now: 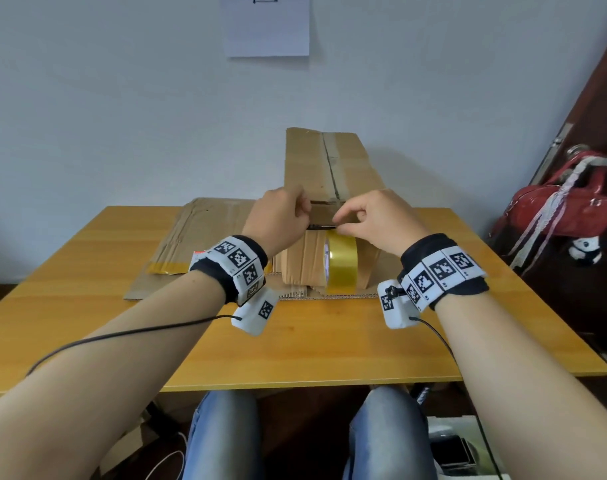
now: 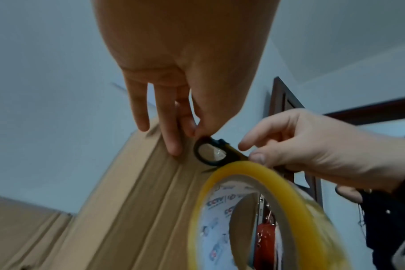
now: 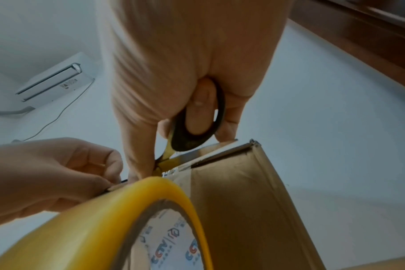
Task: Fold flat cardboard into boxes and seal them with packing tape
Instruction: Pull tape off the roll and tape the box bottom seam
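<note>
A sheet of white paper [image 1: 268, 24] is stuck to the pale wall at the top centre of the head view, a small black line drawing at its upper edge; a red bag [image 1: 558, 206] hangs at the right edge of the frame, white lace ribbons [image 1: 541, 220] trailing down across it, a small black-and-white panda toy [image 1: 585, 250] dangling just below; behind the bag runs a dark brown door [image 1: 599, 109]; a wooden table [image 1: 312, 344] fills the middle; blue jeans [image 1: 222, 438] show at the bottom centre; a white air conditioner [image 3: 56, 80] sits at the upper left of the right wrist view, a thin cable [image 3: 58, 117] dropping from it.
</note>
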A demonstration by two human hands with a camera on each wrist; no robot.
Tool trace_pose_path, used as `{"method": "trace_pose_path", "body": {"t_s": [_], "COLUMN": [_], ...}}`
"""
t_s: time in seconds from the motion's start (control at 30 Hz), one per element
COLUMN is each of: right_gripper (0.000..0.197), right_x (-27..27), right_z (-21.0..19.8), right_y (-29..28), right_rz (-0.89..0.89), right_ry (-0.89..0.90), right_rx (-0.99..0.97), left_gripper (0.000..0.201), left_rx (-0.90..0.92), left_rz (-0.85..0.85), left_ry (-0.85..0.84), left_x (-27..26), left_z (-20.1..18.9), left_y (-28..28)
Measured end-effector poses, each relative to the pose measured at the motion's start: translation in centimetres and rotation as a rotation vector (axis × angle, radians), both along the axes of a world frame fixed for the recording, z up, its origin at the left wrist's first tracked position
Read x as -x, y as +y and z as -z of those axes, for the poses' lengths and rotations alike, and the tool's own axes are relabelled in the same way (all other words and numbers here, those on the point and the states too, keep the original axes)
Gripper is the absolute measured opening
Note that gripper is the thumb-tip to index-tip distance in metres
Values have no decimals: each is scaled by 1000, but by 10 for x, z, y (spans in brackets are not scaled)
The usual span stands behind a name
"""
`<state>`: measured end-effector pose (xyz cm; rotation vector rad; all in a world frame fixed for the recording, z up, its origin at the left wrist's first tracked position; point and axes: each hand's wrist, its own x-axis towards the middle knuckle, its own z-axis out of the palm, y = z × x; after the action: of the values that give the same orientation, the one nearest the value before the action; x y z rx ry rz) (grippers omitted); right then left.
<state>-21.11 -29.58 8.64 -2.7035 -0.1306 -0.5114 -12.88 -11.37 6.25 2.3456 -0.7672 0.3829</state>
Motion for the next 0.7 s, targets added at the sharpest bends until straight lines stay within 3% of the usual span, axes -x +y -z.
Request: {"method": "trace_pose_path", "body": {"t_s": [0.1, 0.2, 0.37, 0.43, 0.6, 0.7], "right_gripper": [4, 3, 10, 8, 26, 26], "right_x": [-3, -2, -4, -4, -5, -7], "right_z": [1, 1, 2, 3, 2, 1], "right_y": [-5, -11, -14, -12, -2, -2], "right_rz": [1, -2, 11, 17, 67, 75], "right_ry": [-28, -44, -68, -68, -44, -24], "right_rx": [-78, -121, -59, -22, -31, -82], "left_gripper": [23, 18, 10, 19, 41, 36], "left_rx": [-8, -75, 85, 86, 131, 98], "left_rz": [73, 96, 45, 46, 3, -39], "left_ry": [34, -3, 75, 111, 154, 150], "left_x": [-2, -6, -8, -4, 1, -3], "left_z": [1, 8, 6, 4, -3, -2], "left_y": [-2, -4, -5, -7, -10, -3]}}
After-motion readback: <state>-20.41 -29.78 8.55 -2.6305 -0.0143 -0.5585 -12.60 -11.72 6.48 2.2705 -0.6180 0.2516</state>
